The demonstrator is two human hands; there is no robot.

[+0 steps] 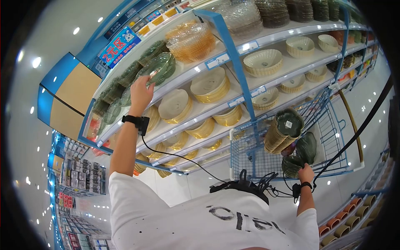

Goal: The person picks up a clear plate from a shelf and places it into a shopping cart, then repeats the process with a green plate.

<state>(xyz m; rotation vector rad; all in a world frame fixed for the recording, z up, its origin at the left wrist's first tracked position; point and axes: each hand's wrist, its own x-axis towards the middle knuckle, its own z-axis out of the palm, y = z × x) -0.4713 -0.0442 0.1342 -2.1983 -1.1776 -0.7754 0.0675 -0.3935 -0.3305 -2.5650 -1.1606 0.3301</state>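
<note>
My left hand (142,95) reaches to the upper shelf, its fingertips at the near rim of a green glass bowl (163,66) with a small label. The thumb stands apart below the rim, and I see no firm hold. Low on the right, my right hand (306,173) closes on the edge of dark green ribbed bowls (293,166) at the near side of a blue wire shopping cart (236,156). More dark green bowls (307,149) lean beside them. A tall stack of green bowls (289,124) with a white label on top lies tilted in the cart.
Amber glass bowls (191,41) stand right of the green ones. Cream bowls (175,105) fill the lower shelves. A blue shelf post (237,62) rises between the sections. Black cables (183,160) hang across my front. Plant pots (350,218) line a rack on the right.
</note>
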